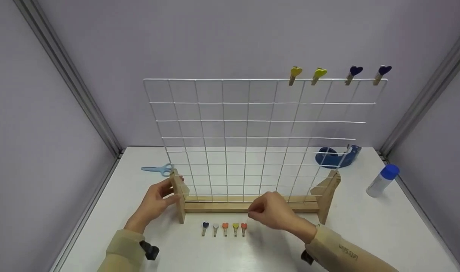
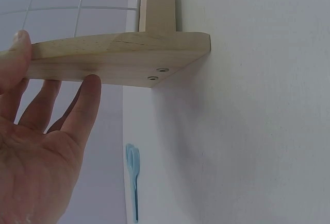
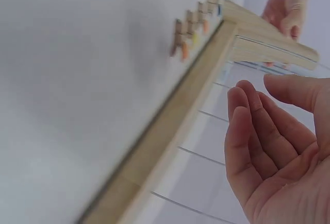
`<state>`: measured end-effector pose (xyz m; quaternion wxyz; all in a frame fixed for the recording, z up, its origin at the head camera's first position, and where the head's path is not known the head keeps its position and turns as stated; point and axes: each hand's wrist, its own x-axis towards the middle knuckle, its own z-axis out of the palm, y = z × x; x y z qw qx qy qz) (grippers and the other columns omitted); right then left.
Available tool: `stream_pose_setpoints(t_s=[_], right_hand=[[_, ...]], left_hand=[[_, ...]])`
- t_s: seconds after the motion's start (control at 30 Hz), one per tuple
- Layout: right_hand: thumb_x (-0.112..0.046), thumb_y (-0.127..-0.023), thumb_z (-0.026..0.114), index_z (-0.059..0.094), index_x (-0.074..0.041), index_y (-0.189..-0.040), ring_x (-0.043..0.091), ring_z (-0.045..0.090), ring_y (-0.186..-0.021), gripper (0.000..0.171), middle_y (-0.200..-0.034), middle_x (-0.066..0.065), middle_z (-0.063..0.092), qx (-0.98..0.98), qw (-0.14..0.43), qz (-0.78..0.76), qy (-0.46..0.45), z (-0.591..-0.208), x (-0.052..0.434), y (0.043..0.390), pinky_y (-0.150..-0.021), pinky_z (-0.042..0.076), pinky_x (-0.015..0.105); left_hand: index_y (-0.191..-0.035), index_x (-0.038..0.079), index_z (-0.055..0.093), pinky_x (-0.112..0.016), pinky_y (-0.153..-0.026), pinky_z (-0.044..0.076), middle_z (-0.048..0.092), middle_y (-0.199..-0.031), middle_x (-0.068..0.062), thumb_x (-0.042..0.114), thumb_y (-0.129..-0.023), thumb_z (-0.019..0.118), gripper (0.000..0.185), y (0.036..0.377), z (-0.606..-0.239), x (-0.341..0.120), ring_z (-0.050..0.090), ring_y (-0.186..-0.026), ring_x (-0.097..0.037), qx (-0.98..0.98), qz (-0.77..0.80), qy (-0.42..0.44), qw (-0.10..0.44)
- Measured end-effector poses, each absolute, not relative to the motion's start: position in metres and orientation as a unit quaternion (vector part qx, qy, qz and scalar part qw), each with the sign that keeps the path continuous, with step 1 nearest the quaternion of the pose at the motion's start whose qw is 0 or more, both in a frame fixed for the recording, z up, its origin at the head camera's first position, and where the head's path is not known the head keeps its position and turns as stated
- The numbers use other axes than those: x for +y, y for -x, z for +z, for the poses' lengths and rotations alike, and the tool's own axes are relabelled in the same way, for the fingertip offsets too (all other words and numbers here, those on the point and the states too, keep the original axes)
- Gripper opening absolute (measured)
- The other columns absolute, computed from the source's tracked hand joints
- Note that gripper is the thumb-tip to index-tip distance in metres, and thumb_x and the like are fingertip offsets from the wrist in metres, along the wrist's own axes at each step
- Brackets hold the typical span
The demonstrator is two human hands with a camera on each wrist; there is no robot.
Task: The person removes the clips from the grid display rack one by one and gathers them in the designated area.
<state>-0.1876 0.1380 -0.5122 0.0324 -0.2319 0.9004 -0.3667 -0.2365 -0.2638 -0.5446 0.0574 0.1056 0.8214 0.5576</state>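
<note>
My left hand [image 1: 154, 202] grips the left end piece of a wooden stand [image 1: 179, 198], thumb on the edge and fingertips on the outer face in the left wrist view. The stand holds an upright white wire grid [image 1: 235, 121]. In front of its base bar, my right hand [image 1: 272, 211] hovers with loosely bent fingers; the right wrist view shows nothing between thumb and fingers [image 3: 240, 136]. Left of it, heart clothespins lie in a row: navy [image 1: 205, 228], white [image 1: 215, 229], orange [image 1: 225, 229], yellow [image 1: 235, 229] and red [image 1: 244, 229].
Two yellow heart clothespins [image 1: 295, 75] and two navy ones [image 1: 353, 74] sit on the grid's top wire at right. Blue scissors [image 1: 158, 169] lie behind my left hand. A blue tape dispenser [image 1: 334, 158] stands behind the grid, and a blue-capped glue stick [image 1: 383, 180] farther right.
</note>
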Motion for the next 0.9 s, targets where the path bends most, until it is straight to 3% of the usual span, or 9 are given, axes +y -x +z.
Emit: stream_pose_setpoints(t_s=[0.2,0.37,0.67,0.9], right_hand=[[-0.009,-0.099,0.082,0.090,-0.009,-0.103,0.001,0.072,-0.076,0.009,-0.090,0.002,0.086,0.897,0.007,-0.357,0.262,-0.456,0.148,0.183,-0.068,0.061,0.017],[-0.007,-0.098,0.082,0.090,-0.009,-0.104,0.007,0.078,-0.080,0.010,-0.092,0.002,0.087,0.893,-0.044,-0.336,0.297,-0.397,0.162,0.180,-0.070,0.063,0.018],[-0.003,-0.096,0.085,0.090,-0.009,-0.106,0.016,0.083,-0.082,0.013,-0.095,0.002,0.089,0.865,-0.230,-0.231,0.380,-0.281,0.177,0.164,-0.067,0.066,0.031],[-0.011,-0.099,0.085,0.089,-0.007,-0.107,0.022,0.083,-0.080,0.010,-0.099,0.008,0.089,0.834,-0.327,-0.159,0.415,-0.217,0.194,0.180,-0.075,0.051,0.001]], left_hand=[[-0.163,0.010,0.059,-0.057,-0.128,0.053,0.058,-0.170,-0.018,-0.001,-0.105,0.073,0.061,0.238,-0.543,-0.263,0.057,-0.157,-0.046,0.822,0.556,-0.105,0.059],[-0.162,0.006,0.059,-0.054,-0.126,0.056,0.059,-0.167,-0.022,-0.003,-0.104,0.073,0.060,0.238,-0.543,-0.264,0.058,-0.155,-0.048,0.817,0.562,-0.114,0.057],[-0.162,0.005,0.058,-0.054,-0.127,0.055,0.060,-0.166,-0.022,-0.004,-0.104,0.073,0.061,0.233,-0.545,-0.265,0.058,-0.155,-0.047,0.817,0.563,-0.106,0.064],[-0.164,0.006,0.057,-0.052,-0.127,0.055,0.059,-0.168,-0.020,-0.007,-0.103,0.071,0.064,0.232,-0.547,-0.266,0.059,-0.155,-0.044,0.820,0.560,-0.097,0.068]])
